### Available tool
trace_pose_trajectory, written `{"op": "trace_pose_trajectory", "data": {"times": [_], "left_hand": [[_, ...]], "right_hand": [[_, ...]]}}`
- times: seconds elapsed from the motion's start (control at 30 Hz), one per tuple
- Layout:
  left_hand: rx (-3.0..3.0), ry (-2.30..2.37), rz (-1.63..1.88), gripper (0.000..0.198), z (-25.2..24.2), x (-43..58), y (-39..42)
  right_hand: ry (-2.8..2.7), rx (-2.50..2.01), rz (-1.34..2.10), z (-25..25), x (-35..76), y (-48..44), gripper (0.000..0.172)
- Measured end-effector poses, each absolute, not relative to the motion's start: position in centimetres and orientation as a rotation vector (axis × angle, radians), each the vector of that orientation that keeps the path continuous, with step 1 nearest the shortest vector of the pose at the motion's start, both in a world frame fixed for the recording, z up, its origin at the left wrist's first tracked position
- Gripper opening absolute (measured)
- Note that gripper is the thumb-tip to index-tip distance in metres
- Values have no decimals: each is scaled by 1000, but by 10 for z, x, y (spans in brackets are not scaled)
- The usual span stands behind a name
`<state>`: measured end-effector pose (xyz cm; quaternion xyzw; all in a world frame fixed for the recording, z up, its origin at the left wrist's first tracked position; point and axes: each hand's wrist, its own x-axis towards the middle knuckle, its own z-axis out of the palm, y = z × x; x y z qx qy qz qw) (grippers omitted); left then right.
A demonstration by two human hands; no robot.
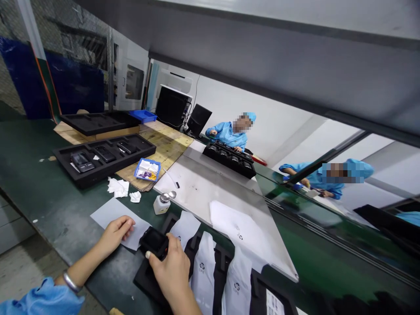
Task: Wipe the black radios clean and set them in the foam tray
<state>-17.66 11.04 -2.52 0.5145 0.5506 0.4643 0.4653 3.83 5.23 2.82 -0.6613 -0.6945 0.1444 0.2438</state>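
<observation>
My right hand (pixel 173 267) grips a black handheld device (pixel 154 242) with a dark screen, thumb on its near edge and fingers along the far side. The device is just over the end of a black foam tray (pixel 144 276). To its left, my left hand (pixel 118 234) hovers over or rests on a pale sheet (pixel 110 213), fingers curled together; anything between them is hidden. White plastic bags printed with a recycling mark, one bag (pixel 202 273) beside another bag (pixel 236 284), lie in the tray right of my right hand.
A pump bottle (pixel 162 204), crumpled tissues (pixel 118 187) and a blue basket (pixel 147 169) stand beyond my hands. Another foam tray (pixel 105 157) holds black devices. A stack of white bags (pixel 239 227) lies on the white board. Two co-workers, one person (pixel 226 133) and another person (pixel 328 179), sit across.
</observation>
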Motion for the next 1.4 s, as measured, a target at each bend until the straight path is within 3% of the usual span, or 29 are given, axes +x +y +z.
{"op": "trace_pose_trajectory", "data": {"times": [0.13, 0.37, 0.53, 0.6, 0.73, 0.83, 0.97, 1.2, 1.4], "left_hand": [[1135, 1322, 1174, 58, -24, -178, 116], [1238, 1244, 1231, 48, -10, -209, 102], [2093, 1312, 795, 90, 9, -222, 95], [2305, 1320, 625, 98, 9, -216, 101], [2316, 1244, 577, 100, 4, -194, 114], [2249, 1148, 815, 91, 5, -180, 112], [2013, 1166, 1129, 83, 11, -165, 100], [2008, 1144, 1251, 88, 7, -154, 86], [1958, 1312, 1329, 99, 5, -175, 72]], "right_hand": [[-2027, -1680, 436, 29, 28, 63, 62], [-2071, -1686, 508, 33, 14, 77, 66], [-2034, -1645, 610, 37, 11, 81, 63], [-2021, -1614, 636, 39, 7, 82, 63], [-1947, -1464, 717, 46, 3, 80, 73], [-1868, -1256, 822, 52, 13, 78, 81], [-1738, -1248, 920, 59, 30, 76, 48], [-1865, -1385, 877, 60, 16, 76, 18], [-1916, -1008, 569, 94, -6, 73, 15]]}}
